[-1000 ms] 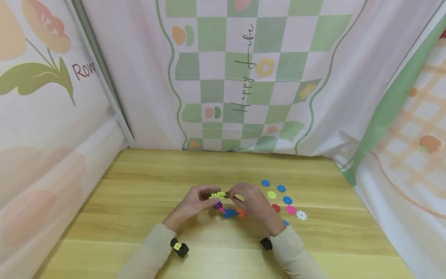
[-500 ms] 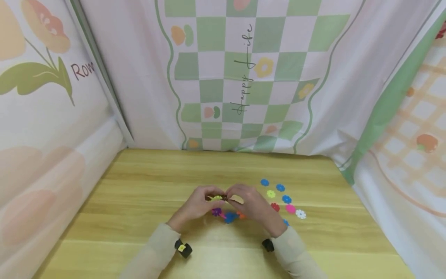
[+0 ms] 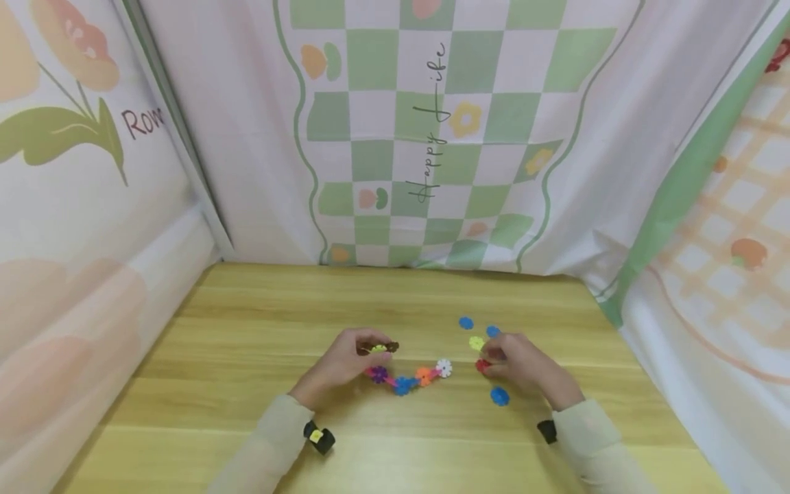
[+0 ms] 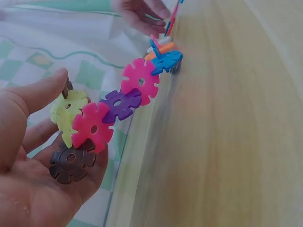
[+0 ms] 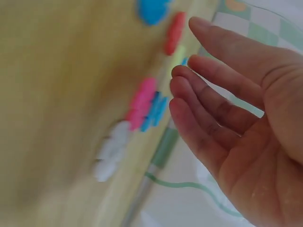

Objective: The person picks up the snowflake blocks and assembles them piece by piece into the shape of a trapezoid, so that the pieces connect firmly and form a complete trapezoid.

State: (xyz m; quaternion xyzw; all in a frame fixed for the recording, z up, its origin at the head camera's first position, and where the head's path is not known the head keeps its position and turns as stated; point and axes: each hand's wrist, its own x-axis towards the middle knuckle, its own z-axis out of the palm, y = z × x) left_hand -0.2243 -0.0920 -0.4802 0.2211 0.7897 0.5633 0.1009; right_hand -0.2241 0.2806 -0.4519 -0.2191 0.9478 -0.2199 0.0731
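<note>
Head view: a left hand (image 3: 345,357) grips one end of a chain (image 3: 402,385) of slotted, flower-shaped discs above a wood-grain table (image 3: 296,302). The chain runs rightward from that grip, dips, and rises to a white end disc (image 3: 444,368), which the right hand (image 3: 524,360) covered half a second ago. That hand has left the chain and is now well to its right, among the loose discs, its fingers at a red disc (image 3: 481,366). A brown disc (image 3: 393,347) juts from the left hand's end of the chain with no support from the right, so it is probably slotted in; the work seems to be between one link and another.

In the right wrist view the right hand's fingers are loosely extended, apart from the red disc and grasping nothing.

Several details are hard to make out. The left fingers mask how the chain's held end joins up. From the head, the right hand hides a pink disc (image 5: 142,101) and a loose white disc (image 5: 112,151); the right wrist view shows both, blurred. Both forearms are cut off by the frame.
</note>
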